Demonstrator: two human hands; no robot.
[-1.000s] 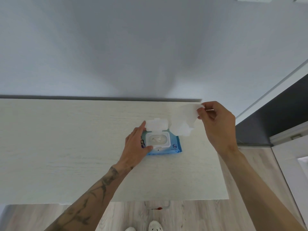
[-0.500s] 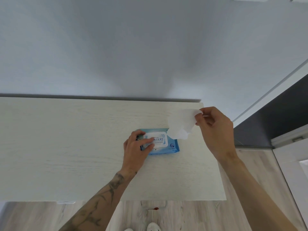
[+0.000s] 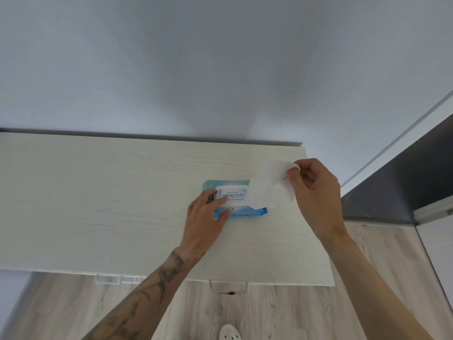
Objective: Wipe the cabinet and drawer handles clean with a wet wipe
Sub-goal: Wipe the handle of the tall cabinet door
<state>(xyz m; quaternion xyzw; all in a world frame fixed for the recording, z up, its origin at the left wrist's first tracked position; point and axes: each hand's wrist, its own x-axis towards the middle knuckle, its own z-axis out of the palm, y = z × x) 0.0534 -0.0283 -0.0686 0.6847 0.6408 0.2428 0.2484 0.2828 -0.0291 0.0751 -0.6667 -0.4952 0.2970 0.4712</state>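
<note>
A blue pack of wet wipes (image 3: 235,212) lies on the pale cabinet top (image 3: 98,204), its white lid closed. My left hand (image 3: 204,222) rests on the pack's left part, with fingers pressing the lid. My right hand (image 3: 316,192) pinches a white wet wipe (image 3: 269,190) by its upper corner, and the wipe hangs above the pack's right end. Two clear handles (image 3: 107,279) (image 3: 229,285) stick out below the cabinet's front edge.
A plain wall rises behind the cabinet. To the right stand a dark panel (image 3: 404,182) and a white unit (image 3: 438,236). Light wood floor (image 3: 269,312) lies below, with a small red mark (image 3: 229,293) and my white shoe (image 3: 229,332).
The pack's lid was open and is now closed under my left hand. My right hand still holds the wipe, lifted slightly clear of the pack.
</note>
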